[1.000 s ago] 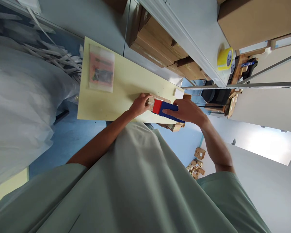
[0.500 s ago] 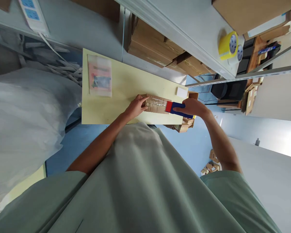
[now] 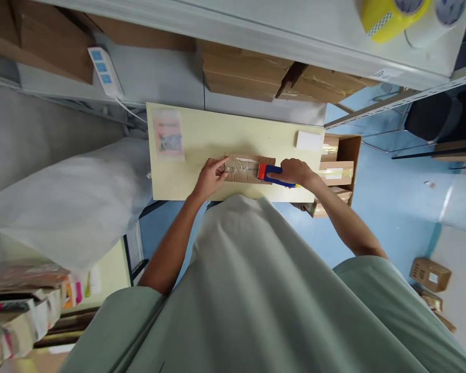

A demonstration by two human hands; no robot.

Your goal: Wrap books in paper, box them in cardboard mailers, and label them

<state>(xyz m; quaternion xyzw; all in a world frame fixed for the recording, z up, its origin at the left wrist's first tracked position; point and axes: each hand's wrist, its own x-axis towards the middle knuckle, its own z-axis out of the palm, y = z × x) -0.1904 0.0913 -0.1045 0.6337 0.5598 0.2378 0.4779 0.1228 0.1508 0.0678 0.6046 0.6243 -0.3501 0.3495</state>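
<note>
A small brown cardboard box (image 3: 241, 175) lies on the pale yellow table (image 3: 202, 129), with shiny clear tape along its top. My left hand (image 3: 210, 177) grips the box's left end, thumb and fingers on either side of that end. In my right hand (image 3: 295, 172) is a blue and red tape dispenser (image 3: 271, 173). Its red head rests on or just over the right part of the box top; contact cannot be made out. The fingers wrap round the blue body, partly hiding it.
A flat pink packet in clear plastic (image 3: 170, 135) lies at the table's left, a white block (image 3: 309, 140) at its right. Behind are cartons (image 3: 244, 72) under a shelf (image 3: 295, 31) with tape rolls (image 3: 392, 18). An open carton (image 3: 349, 155) stands beyond the right edge.
The tape dispenser has moved left along the box, toward my left hand, baring the box's right end. My left hand keeps its hold. The camera view has shifted.
</note>
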